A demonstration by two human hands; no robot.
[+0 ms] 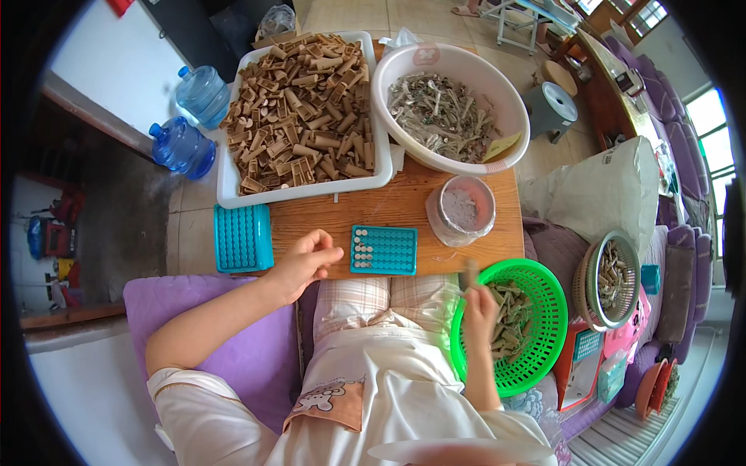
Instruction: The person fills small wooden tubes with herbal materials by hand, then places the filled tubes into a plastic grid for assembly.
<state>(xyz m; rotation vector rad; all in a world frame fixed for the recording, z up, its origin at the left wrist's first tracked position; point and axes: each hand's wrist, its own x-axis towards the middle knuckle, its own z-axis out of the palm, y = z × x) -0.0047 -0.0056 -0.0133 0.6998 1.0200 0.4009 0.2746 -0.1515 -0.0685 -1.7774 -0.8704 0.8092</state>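
My left hand hovers at the table's front edge, just left of a small teal tray. Its fingers are curled, thumb and forefinger together; whatever they may pinch is too small to make out. Small round pale discs sit in the tray's left-hand holes. My right hand is over the left rim of a green plastic basket. A blurred tan tube-like piece sticks up from its closed fingers. Inside the basket lie several greenish-brown pieces.
On the wooden table stand a white tray heaped with brown half-tube pieces, a pink basin of clear-wrapped bits, and a small tub. A teal holed block lies left. Blue water jugs stand beyond; another basket sits right.
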